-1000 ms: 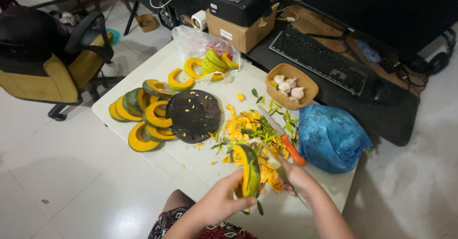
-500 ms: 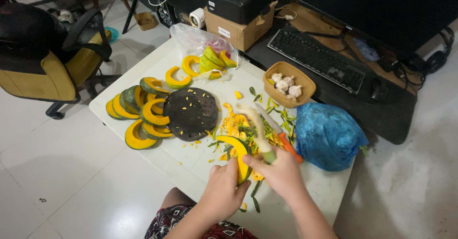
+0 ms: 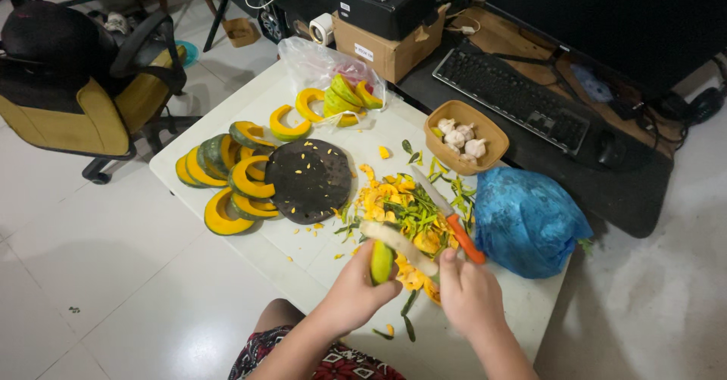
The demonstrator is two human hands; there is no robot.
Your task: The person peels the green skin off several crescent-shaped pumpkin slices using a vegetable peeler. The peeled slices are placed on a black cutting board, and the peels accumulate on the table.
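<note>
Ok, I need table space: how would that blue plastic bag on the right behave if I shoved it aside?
The blue bag bulges full, so it probably has some weight and would drag, not glide. Its crinkled, thin-looking plastic likely gives under a push. It sits near the table edge and might slump off.

The left hand [image 3: 354,285] grips a squash slice [image 3: 382,261] upright over the white table [image 3: 250,103]. The right hand [image 3: 469,293] holds a pale peeler [image 3: 397,241] laid across the top of the slice. Just beyond lies a heap of peelings [image 3: 409,213], with an orange-handled knife [image 3: 448,215] beside it. A dark round board [image 3: 309,181] sits left of the heap, ringed by more cut slices [image 3: 227,179]. A blue bag [image 3: 526,221] and a bowl of garlic [image 3: 464,136] stand to the right.
</note>
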